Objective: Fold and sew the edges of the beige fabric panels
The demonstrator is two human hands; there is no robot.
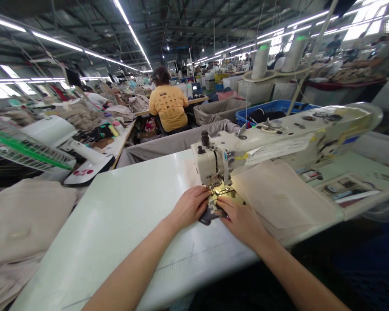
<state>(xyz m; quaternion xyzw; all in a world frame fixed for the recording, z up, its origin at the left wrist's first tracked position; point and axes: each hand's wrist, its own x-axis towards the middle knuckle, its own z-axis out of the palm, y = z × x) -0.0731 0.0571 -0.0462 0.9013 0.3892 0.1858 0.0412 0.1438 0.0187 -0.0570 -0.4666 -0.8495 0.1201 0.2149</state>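
A cream industrial sewing machine (pixel 205 163) stands on the pale green table, its lamp lighting the needle area. A small dark piece with a mottled pattern (pixel 208 216) lies in front of the presser foot; it looks like fabric. My left hand (pixel 189 207) has its bent fingers together on that piece's left side, close to the foot. From the right, my right hand (pixel 243 219) presses its fingers against the same piece. Both sets of fingertips partly hide it. Just right of the machine head lies a stack of beige fabric panels (pixel 278 196).
Beige fabric (pixel 26 216) is piled at the left, near a white fan (pixel 87 166). Thread cones (pixel 261 62) stand above the machine. A tray of small tools (pixel 346 188) sits right. A blue basket (pixel 243 116) and a seated person in yellow (pixel 169 108) are beyond.
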